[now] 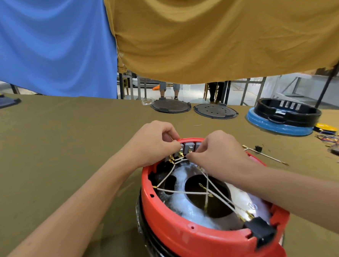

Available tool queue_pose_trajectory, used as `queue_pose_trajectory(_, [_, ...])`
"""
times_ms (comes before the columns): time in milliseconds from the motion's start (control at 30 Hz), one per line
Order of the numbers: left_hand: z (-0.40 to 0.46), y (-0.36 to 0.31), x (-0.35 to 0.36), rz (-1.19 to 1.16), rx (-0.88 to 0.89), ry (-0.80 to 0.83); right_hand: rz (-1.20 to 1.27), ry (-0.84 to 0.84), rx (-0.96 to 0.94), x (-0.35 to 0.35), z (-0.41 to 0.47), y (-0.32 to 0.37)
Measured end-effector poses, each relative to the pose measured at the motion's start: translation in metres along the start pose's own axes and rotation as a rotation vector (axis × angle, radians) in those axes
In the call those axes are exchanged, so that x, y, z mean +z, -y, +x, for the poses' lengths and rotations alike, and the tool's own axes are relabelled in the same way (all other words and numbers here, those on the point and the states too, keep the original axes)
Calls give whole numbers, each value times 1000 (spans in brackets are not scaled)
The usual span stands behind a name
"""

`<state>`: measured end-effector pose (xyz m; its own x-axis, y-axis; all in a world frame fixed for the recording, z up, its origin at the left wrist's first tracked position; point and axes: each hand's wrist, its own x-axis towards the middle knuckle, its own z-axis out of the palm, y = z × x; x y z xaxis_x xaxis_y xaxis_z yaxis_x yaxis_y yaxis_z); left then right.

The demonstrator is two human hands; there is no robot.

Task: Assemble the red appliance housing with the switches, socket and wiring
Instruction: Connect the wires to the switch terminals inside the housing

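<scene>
The red appliance housing [183,232] lies upside down on the olive table, open toward me. A row of grey switches [187,148] sits in its far rim. White wires [188,192] with gold terminals cross the shiny inner pot. A black socket [260,231] is clipped in the near right rim. My left hand [155,143] grips the far rim at the switches, fingers curled over them. My right hand [215,153] pinches a wire terminal at the switch contacts.
Two dark round base plates [171,105] [215,110] lie at the table's far edge. A black housing on a blue ring [283,117] stands at right, with loose coloured wires and small parts [336,144] beside it. One loose white wire [265,155] lies right of the housing.
</scene>
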<state>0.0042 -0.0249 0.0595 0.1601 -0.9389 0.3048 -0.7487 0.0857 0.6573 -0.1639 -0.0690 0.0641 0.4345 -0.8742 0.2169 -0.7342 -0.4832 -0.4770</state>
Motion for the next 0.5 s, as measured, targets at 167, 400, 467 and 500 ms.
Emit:
queue_pose_trajectory(167, [1,1,0,-5,2,8,-37,-16,-25,2,4,-1])
queue_pose_trajectory(400, [1,1,1,-14,19,11,-103,-40,-103,3,6,5])
queue_pose_trajectory(467, [1,1,1,-16,28,8,-128,-59,-129,4,6,7])
queue_pose_trajectory(500, [1,1,1,-13,32,7,-135,-65,-135,5,6,7])
